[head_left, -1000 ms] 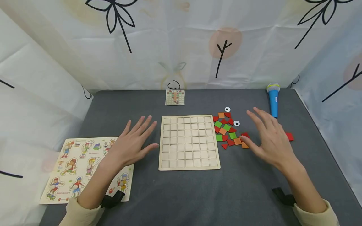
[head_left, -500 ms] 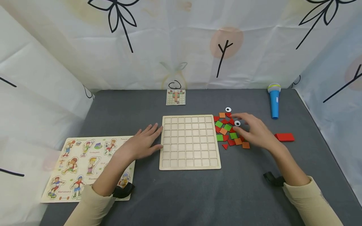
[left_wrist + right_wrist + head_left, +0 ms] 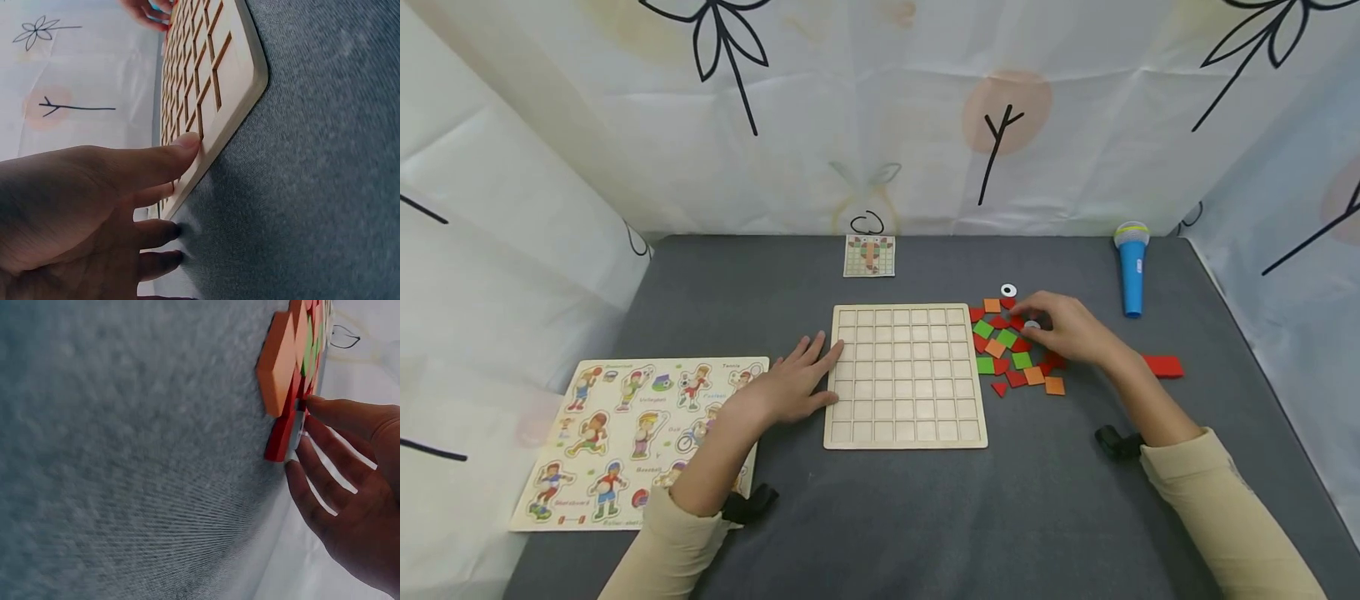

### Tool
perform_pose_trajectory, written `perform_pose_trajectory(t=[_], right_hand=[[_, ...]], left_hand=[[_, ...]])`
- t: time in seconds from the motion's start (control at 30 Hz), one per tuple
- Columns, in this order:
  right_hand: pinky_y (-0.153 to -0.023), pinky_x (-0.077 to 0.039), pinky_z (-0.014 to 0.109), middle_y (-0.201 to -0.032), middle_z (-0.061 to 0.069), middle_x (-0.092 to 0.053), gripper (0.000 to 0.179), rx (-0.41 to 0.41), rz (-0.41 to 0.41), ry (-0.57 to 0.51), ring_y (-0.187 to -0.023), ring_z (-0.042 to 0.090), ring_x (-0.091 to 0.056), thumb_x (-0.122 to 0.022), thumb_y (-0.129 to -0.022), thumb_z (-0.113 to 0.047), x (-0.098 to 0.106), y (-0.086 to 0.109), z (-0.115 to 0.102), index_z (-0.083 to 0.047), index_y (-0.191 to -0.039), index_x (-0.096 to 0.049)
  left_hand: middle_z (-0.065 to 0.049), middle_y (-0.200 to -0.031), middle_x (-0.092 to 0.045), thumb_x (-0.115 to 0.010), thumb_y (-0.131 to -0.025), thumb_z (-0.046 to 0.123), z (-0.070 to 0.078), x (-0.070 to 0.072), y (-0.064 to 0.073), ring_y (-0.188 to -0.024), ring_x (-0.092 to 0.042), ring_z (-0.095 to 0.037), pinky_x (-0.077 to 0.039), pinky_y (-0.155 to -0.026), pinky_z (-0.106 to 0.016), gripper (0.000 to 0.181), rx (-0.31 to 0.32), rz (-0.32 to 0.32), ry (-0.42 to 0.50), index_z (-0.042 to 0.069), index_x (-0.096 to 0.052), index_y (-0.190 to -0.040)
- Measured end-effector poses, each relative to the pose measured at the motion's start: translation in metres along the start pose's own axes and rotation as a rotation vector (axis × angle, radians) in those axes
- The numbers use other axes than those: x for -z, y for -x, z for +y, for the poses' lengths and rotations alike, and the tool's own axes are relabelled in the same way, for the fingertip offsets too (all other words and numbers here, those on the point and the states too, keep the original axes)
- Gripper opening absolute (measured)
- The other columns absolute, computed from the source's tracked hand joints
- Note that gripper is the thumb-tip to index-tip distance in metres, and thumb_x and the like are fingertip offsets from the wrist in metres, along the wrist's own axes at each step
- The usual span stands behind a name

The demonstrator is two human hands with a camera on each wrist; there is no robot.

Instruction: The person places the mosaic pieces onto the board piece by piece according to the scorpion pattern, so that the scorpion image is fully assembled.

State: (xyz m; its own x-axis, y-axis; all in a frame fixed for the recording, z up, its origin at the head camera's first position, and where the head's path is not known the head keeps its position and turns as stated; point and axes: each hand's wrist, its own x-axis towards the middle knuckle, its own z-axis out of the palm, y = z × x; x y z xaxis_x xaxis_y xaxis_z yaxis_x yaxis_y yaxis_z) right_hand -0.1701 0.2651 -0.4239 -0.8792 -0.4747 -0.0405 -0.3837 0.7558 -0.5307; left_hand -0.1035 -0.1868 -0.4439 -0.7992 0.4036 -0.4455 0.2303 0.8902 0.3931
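Note:
A pale wooden grid board [image 3: 904, 440] lies flat on the dark table. My left hand [image 3: 792, 385] rests at its left side with fingers spread; in the left wrist view the thumb [image 3: 169, 161] touches the board's rim. My right hand [image 3: 1067, 329] is low over the loose pieces right of the board, thumb and fingers bent but apart. Between them sits a round white eye piece [image 3: 1032, 324], partly hidden by the hand. In the right wrist view the thumb [image 3: 350, 415] reaches the white piece's edge. Red, green [image 3: 1022, 360] and orange pieces [image 3: 1055, 386] lie around.
A picture puzzle board [image 3: 580, 450] lies at the left. The small pattern card [image 3: 869, 256] is at the back, and a blue toy microphone [image 3: 1132, 279] at the back right. Another white eye piece [image 3: 1008, 291] and a red block [image 3: 1163, 367] flank the right hand.
My left hand has moved right and down onto the grid board's left edge. From the right, my right hand has come in over the loose pieces, around the white eye piece.

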Motion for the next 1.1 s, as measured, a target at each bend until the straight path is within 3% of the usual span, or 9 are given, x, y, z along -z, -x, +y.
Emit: perform_pose_trajectory(t=[0.2,0.43,0.5,0.73,0.87,1.1], right_hand=[[-0.081,-0.053,0.035,-0.120,0.019,-0.073,0.031,0.035,-0.005,0.013,-0.095,0.028,-0.062,-0.079,-0.097,-0.003,0.001,-0.007,0.009,0.001,-0.127,-0.076],[-0.079,-0.053,0.033,-0.120,0.019,-0.072,0.027,0.035,-0.016,0.018,-0.091,0.023,-0.062,-0.083,-0.096,-0.010,0.002,-0.009,0.014,-0.001,-0.122,-0.080],[-0.079,-0.052,0.032,-0.116,0.019,-0.071,0.026,0.031,-0.013,0.027,-0.090,0.023,-0.062,-0.083,-0.096,-0.011,0.002,-0.008,0.015,-0.001,-0.120,-0.081],[-0.080,-0.054,0.034,-0.107,0.014,-0.074,0.028,0.044,0.022,0.081,-0.090,0.023,-0.064,-0.087,-0.093,-0.012,0.001,-0.006,0.016,-0.001,-0.118,-0.081],[-0.077,-0.057,0.032,-0.103,0.012,-0.077,0.029,0.076,0.048,0.083,-0.086,0.019,-0.067,-0.088,-0.092,-0.010,0.000,-0.004,0.018,-0.002,-0.118,-0.081],[-0.079,-0.061,0.037,-0.111,0.014,-0.079,0.026,0.098,0.070,0.065,-0.090,0.023,-0.071,-0.088,-0.091,-0.009,0.000,-0.002,0.016,-0.003,-0.117,-0.084]], left_hand=[[-0.021,-0.184,-0.002,-0.065,-0.110,0.037,0.014,0.012,0.013,-0.171,-0.002,-0.047,-0.014,-0.130,-0.079,0.086,-0.002,-0.003,0.054,0.017,-0.014,-0.177],[-0.023,-0.183,-0.004,-0.064,-0.111,0.031,0.026,0.019,0.021,-0.170,-0.003,-0.049,-0.013,-0.130,-0.079,0.084,0.007,-0.005,0.069,0.011,-0.015,-0.176],[-0.023,-0.183,-0.003,-0.065,-0.110,0.032,0.025,0.019,0.021,-0.170,-0.002,-0.050,-0.012,-0.129,-0.080,0.085,0.003,-0.008,0.080,0.012,-0.014,-0.176],[-0.018,-0.185,0.000,-0.066,-0.109,0.042,0.000,0.001,0.008,-0.171,0.001,-0.047,-0.008,-0.128,-0.082,0.089,-0.035,0.026,0.135,0.021,-0.013,-0.177],[-0.015,-0.185,0.003,-0.064,-0.109,0.046,-0.011,-0.011,-0.001,-0.172,0.003,-0.043,-0.009,-0.130,-0.080,0.091,-0.029,0.043,0.101,0.025,-0.008,-0.177],[-0.011,-0.186,0.000,-0.063,-0.109,0.048,-0.004,-0.012,0.004,-0.173,0.001,-0.040,-0.008,-0.133,-0.076,0.090,0.010,0.065,0.063,0.025,-0.009,-0.177]])
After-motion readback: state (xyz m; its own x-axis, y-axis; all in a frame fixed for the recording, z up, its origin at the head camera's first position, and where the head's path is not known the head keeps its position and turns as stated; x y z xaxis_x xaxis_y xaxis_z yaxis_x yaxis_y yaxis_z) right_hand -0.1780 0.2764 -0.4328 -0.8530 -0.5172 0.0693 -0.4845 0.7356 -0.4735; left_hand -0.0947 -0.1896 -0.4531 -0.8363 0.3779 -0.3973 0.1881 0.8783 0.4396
